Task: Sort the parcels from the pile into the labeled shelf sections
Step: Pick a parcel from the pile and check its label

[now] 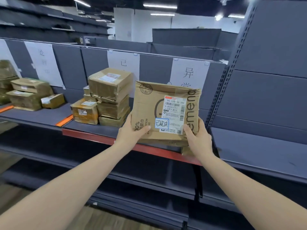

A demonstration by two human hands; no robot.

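A flat brown cardboard parcel [149, 105] with a white shipping label and a small handwritten sticker is held tilted up over the front edge of the grey shelf [93, 128]. My left hand [132, 131] grips its lower left corner, thumb on the face. My right hand [197, 136] grips its lower right corner. Behind the parcel, white paper signs [189, 72] hang on the shelf's back panel; the parcel hides the lower part of the right one. A stack of taped brown boxes [109, 93] stands just left of the parcel, under the middle sign [123, 63].
Further left, another group of boxes [28, 95] sits under a third sign [44, 63]. Orange dividers [64, 120] split the shelf into sections. A perforated upright post [221, 95] ends the shelf on the right, with another grey shelf [259, 146] beyond. Lower shelves lie below.
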